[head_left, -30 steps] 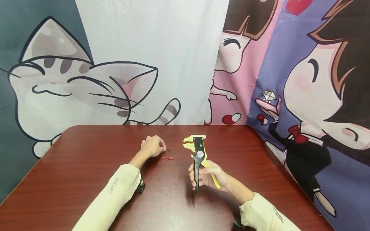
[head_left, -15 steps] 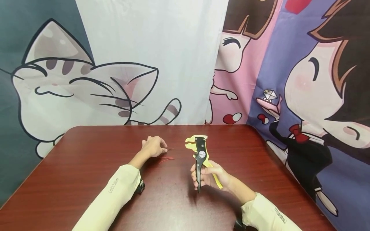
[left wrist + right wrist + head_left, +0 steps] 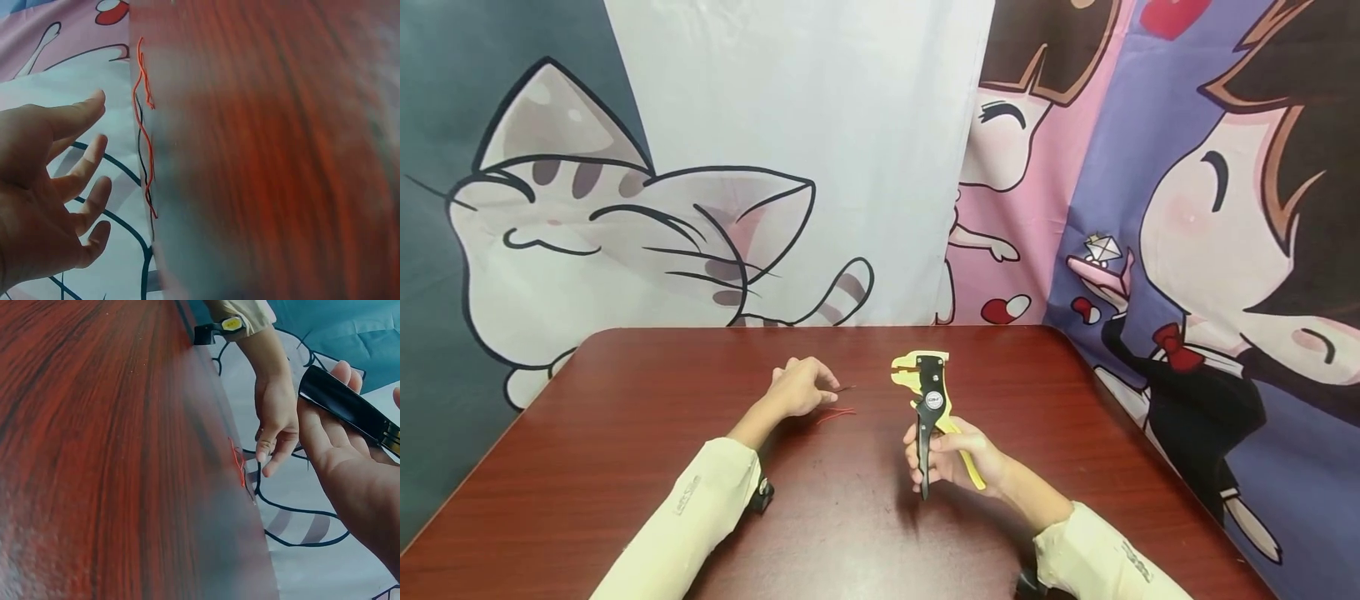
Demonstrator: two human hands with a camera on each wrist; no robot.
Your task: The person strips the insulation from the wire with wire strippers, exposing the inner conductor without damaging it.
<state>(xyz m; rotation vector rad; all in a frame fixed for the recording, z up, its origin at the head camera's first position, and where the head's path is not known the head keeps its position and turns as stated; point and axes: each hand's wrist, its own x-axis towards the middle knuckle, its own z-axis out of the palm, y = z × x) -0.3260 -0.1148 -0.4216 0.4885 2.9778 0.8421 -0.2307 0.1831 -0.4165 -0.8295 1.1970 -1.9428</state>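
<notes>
At the far left, the left sleeve (image 3: 688, 504) is reaching up the brown table (image 3: 850, 492), carrying a small black wrist camera (image 3: 762, 494). Beyond it, the left hand (image 3: 796, 388) is hovering palm-down with its fingers loosely spread and curving a little; in the left wrist view a gap is showing between them and the wires, so it is gripping nothing.

Just past its fingertips, on the right, the dark wire (image 3: 847, 388) is lying on the wood, its long axis running roughly sideways. Nearer the person, the red wire (image 3: 846, 412) is lying in 2 strands, also running mostly sideways and pointing toward the tool; whether they are 1 bent piece or 2, the views are not settling. In the left wrist view the red and dark lines are running alongside and partly crossing. The left hand is sitting much nearer to them than the right.

Well apart to the right, the yellow-and-black wire stripper (image 3: 932, 379) is standing lengthwise across the wires' direction, its jaws facing left, toward them. The right hand (image 3: 947, 445) is holding it by its 2 handles, which are spreading apart. Last, the right sleeve (image 3: 1097, 550) is entering from the lower right.
</notes>
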